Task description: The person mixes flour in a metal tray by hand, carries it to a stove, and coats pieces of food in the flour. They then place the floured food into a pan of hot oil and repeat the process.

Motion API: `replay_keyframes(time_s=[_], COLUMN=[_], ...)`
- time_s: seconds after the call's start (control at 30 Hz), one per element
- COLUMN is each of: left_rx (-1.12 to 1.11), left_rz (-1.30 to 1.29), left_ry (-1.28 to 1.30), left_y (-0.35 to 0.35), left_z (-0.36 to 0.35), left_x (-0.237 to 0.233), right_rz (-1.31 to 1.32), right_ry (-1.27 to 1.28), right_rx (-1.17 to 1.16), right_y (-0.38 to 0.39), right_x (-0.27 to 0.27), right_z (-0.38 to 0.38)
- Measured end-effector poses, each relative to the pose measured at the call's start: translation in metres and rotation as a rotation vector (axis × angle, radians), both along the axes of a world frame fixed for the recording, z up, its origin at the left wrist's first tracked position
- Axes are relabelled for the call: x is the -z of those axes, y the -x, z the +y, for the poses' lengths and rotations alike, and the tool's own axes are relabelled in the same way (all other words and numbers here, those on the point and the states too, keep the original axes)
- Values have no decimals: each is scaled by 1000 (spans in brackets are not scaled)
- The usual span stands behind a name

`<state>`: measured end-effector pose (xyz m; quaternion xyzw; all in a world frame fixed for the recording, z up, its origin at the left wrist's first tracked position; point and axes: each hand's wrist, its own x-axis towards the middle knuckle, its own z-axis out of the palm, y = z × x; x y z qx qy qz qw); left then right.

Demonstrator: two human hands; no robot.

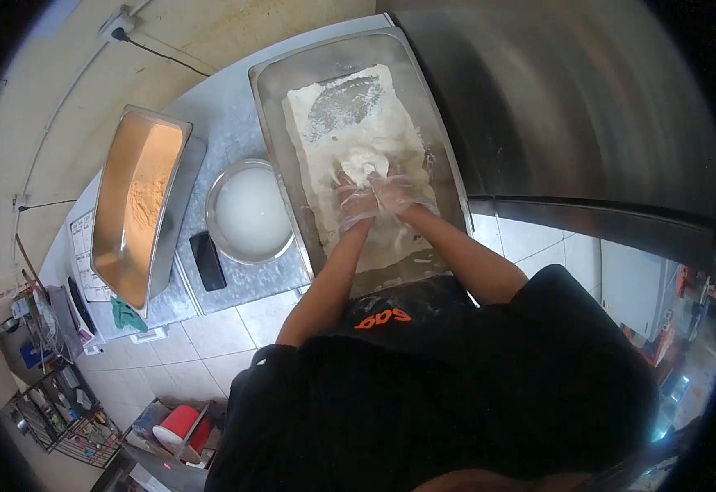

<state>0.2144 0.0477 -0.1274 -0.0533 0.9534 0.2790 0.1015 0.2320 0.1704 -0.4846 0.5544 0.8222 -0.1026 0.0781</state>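
A large steel tray (276,98) holds a bed of white flour (350,107). In the middle of the flour lies a pale floured piece (363,164). My left hand (355,207) and my right hand (396,195), both in clear plastic gloves, press side by side on the near edge of that piece. The fingers of both hands curl over it, dusted with flour. Whether it is dough or coated food I cannot tell.
Left of the tray stands a round metal bowl (250,211) of white liquid, with a dark phone (208,261) beside it. Farther left is a deep steel pan (140,205) of orange-brown powder. A steel wall (571,107) rises on the right. Tiled floor and cluttered racks (54,402) lie below.
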Motion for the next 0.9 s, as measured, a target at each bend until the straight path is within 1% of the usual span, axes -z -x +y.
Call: replay_keyframes(time_s=[0.03, 0.07, 0.1, 0.13, 0.17, 0.2, 0.27, 0.3, 0.33, 0.37, 0.4, 0.43, 0.47, 0.5, 0.53, 0.57, 0.6, 0.63, 0.67, 0.7, 0.73, 0.77, 0.8, 0.83, 0.87, 0.9], left_rx=[23, 101, 227, 436, 636, 764, 1037, 908, 778, 766, 760, 768, 636, 505, 517, 686, 850, 889, 927, 835, 740, 757, 772, 841, 900, 896], left_rz=[-158, -286, -349, -375, -385, -407, -417, -362, -309, -273, -239, -252, -245, -238, -239, -191, -141, -109, -83, -197, -306, -221, -134, -317, -500, -498], left_ry=[-75, -119, -103, -45, -36, 95, 338, 302, 266, 272, 282, 287, 191, 94, 95, 188, 279, 252, 225, 211, 201, 158, 116, 199, 281, 281], left_y=[8, 17, 31, 49, 61, 78, 112, 120, 126, 144, 166, 177, 188, 192, 191, 188, 186, 176, 164, 138, 100, 65, 35, 15, 1, -4], left_z=[-5, -17, -34, -55, -70, -69, -61, -51, -42, -39, -34, -29, -23, -21, -23, -27, -30, -38, -44, -43, -46, -60, -73, -77, -77, -73], left_x=[-7, 11, 36, 66, 114, 34, -164, -192, -202, -183, -160, -152, -146, -142, -135, -129, -114, -73, -39, -56, -81, -81, -68, -37, -13, -21], right_rz=[68, 178, 246, 247, 309, 366, -87, 181, 441, 436, 539, 635, 637, 482, 321, 326, 117, -103, -110, -230, -345, -129, 23, 109, 160, 209], right_ry=[280, 675, 1070, 1071, 1062, 1055, 146, 64, -17, -11, 344, 707, 711, 817, 914, 907, 1015, 1125, 1134, 1314, 1473, 1055, 475, 46, 55, 67], right_rx=[-210, -378, -454, -453, -452, -446, -1053, -891, -719, -721, -824, -903, -891, -1038, -1182, -1172, -1216, -1248, -1238, -1005, -760, -886, -905, -779, -740, -699], right_y=[-4, -8, -10, 6, 14, 14, 78, 91, 98, 99, 95, 89, 84, 74, 69, 63, 54, 49, 55, 65, 68, 26, -16, -58, -78, -91], right_x=[-97, -213, -357, -418, -460, -474, -456, -429, -404, -400, -399, -396, -383, -363, -363, -365, -391, -419, -450, -485, -500, -472, -443, -415, -389, -374], right_z=[11, 22, 30, 43, 51, 54, 69, 64, 54, 42, 27, 18, 15, 14, 16, 22, 27, 35, 48, 64, 74, 49, 24, 0, -18, -29])
